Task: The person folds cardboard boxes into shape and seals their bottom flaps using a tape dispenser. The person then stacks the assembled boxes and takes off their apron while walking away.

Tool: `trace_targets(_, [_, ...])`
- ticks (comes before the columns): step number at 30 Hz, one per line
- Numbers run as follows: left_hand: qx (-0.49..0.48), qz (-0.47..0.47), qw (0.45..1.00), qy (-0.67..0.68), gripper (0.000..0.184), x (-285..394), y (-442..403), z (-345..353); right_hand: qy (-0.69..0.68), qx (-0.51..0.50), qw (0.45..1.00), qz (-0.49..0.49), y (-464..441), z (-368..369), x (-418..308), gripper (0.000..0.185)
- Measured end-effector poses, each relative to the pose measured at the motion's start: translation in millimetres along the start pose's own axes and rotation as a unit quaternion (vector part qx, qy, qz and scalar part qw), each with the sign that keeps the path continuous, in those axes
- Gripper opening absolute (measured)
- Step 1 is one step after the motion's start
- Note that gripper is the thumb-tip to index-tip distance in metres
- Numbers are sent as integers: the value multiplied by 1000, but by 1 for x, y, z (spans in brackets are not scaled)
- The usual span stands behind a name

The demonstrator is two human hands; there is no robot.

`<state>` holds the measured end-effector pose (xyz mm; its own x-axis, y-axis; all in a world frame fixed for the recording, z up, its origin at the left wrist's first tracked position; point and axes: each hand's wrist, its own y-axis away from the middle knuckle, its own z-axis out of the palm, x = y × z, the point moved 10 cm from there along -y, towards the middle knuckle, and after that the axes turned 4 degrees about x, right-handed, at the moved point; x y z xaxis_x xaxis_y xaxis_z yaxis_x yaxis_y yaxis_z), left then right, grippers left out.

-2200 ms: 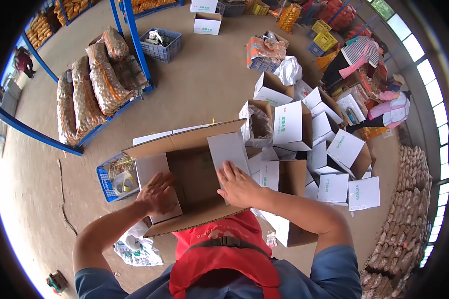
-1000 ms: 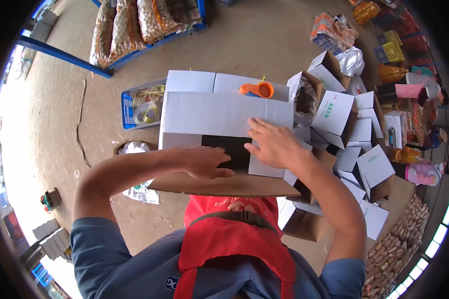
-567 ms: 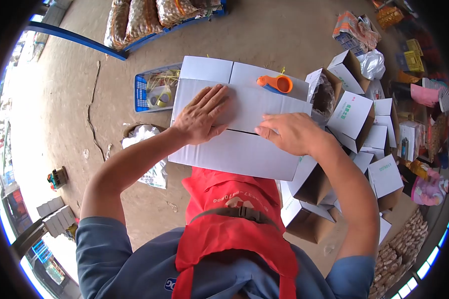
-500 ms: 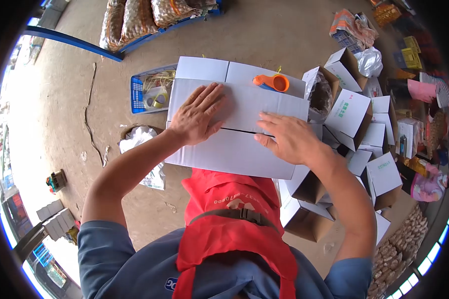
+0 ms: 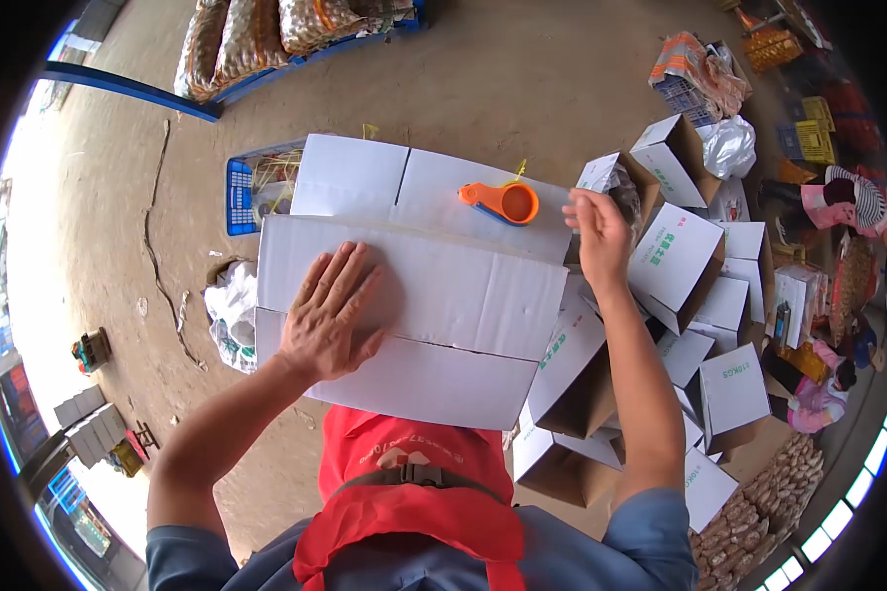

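A white cardboard box (image 5: 414,384) is in front of me with its top flaps folded in, meeting along a dark seam. My left hand (image 5: 335,320) lies flat on the top, fingers stretched out. Above the box's right far corner is my right hand (image 5: 601,236), off the cardboard and holding nothing, its fingers loosely bent and a little apart. An orange tape dispenser (image 5: 503,201) with a blue edge rests on the far side of the box, just left of my right hand.
Several open white boxes (image 5: 675,258) are heaped on the right. A blue crate (image 5: 238,197) and a white plastic bag (image 5: 232,315) stand left of the box. Filled mesh sacks (image 5: 251,44) lie at the far left. People (image 5: 828,202) are at the far right.
My right hand has lifted off the flaps and moved away from me toward the dispenser's side. The left hand stays pressed on the box. The view has shifted, and the box appears lower and further left.
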<state>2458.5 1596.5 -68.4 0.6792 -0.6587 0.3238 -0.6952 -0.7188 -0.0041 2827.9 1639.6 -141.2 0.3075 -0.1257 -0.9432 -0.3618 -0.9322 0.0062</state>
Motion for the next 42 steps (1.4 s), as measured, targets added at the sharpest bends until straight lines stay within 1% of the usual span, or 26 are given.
trace_targets(1, [5,-4,1000,0,81,-1,-1,0,73,-69,994,30,-14,25,47,32])
trace_targets(3, [13,-15,1000,-2,80,-8,-3,1,180,-162,969,-51,-22,79,96,39])
trace_targets(4, [24,-7,1000,7,79,-7,-3,0,173,-169,969,-55,-28,93,104,39])
trace_targets(5, [32,-5,999,18,79,-4,2,0,293,-264,913,-105,-20,121,115,42])
trace_targets(6, [19,-19,999,28,79,-5,-1,-3,406,-349,830,-154,-5,143,134,45])
trace_targets(7, [17,-29,999,26,79,-7,0,0,401,-357,829,-158,-2,151,145,45])
trace_targets(9, [39,-12,999,28,80,-5,0,-2,405,-281,841,-224,-14,157,136,45])
trace_targets(10, [22,-21,999,29,81,-6,1,-1,402,-287,838,-232,-18,157,136,45])
trace_targets(12, [18,-31,999,33,81,-8,2,-3,382,-272,880,-79,-37,129,108,42])
trace_targets(14, [3,-26,999,44,80,-8,1,-3,267,-207,939,63,-53,80,73,41])
trace_targets(15, [8,-29,998,48,80,-9,1,-5,106,-164,978,70,-58,56,61,42])
trace_targets(16, [-2,-29,999,45,80,-8,0,-4,-36,-111,989,85,-54,33,32,41])
trace_targets(17, [-13,-27,999,42,80,-8,0,-3,-123,-89,985,81,-51,13,10,39])
trace_targets(18, [7,-22,999,40,86,-7,2,-2,-216,-69,967,118,-38,-2,-12,38])
trace_targets(19, [9,-20,999,43,86,-7,2,-3,-273,-127,947,108,-26,-10,-30,43])
trace_targets(21, [25,-10,999,37,85,-5,4,-5,-396,-151,894,144,12,-16,-50,48])
trace_targets(22, [31,-14,999,36,82,-5,4,-6,-421,-182,880,126,32,-12,-64,49])
trace_targets(23, [31,-15,999,40,82,-5,3,-6,-395,-170,895,115,52,-5,-77,48])
trace_targets(26, [61,-6,997,52,77,-3,10,-9,-454,-285,837,109,111,41,-110,56])
trace_targets(27, [55,-12,997,55,77,-5,12,-6,-415,-281,860,96,123,54,-118,55])
trace_targets(30, [104,11,991,78,70,-3,16,-14,-429,-292,846,123,147,89,-121,50])
trace_targets(32, [108,14,991,81,68,-4,19,-15,-467,-263,824,186,154,104,-102,58])
trace_targets(36, [133,31,985,104,59,-4,23,-17,-474,-259,826,159,161,127,-103,63])
trace_targets(38, [155,39,979,129,52,-3,26,-21,-280,-294,913,25,165,136,-127,72])
trace_targets(41, [164,45,972,163,44,-6,32,-24,-270,-286,917,69,176,154,-131,74])
trace_targets(42, [168,38,972,163,44,-9,33,-25,-203,-288,935,48,178,153,-130,76])
